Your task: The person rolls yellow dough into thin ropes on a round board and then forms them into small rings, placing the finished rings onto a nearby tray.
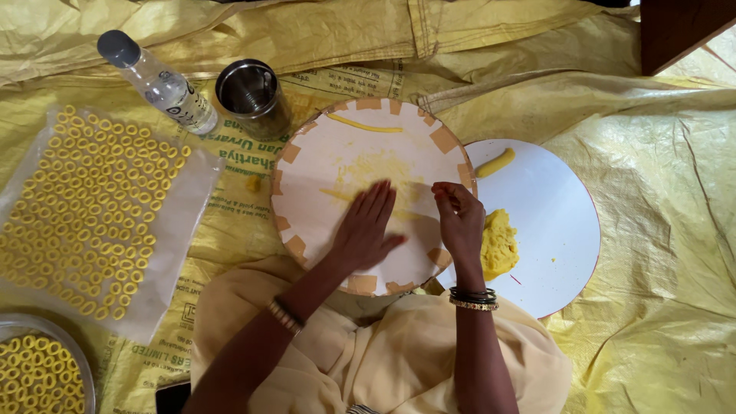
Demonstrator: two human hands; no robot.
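My left hand lies flat, fingers together, on a round white board with tan patches around its rim. A thin yellow dough strand runs out from under its fingers. My right hand is curled at the board's right edge, fingertips pinched; what they pinch is too small to see. Another rolled yellow strand lies near the board's far edge. A lump of yellow dough sits on a white round plate just right of my right hand, with a short dough piece farther back.
A clear plastic sheet at left carries several rows of small yellow dough rings. A bowl of rings sits at lower left. A clear bottle and steel cup stand behind. Yellow sacking covers the floor.
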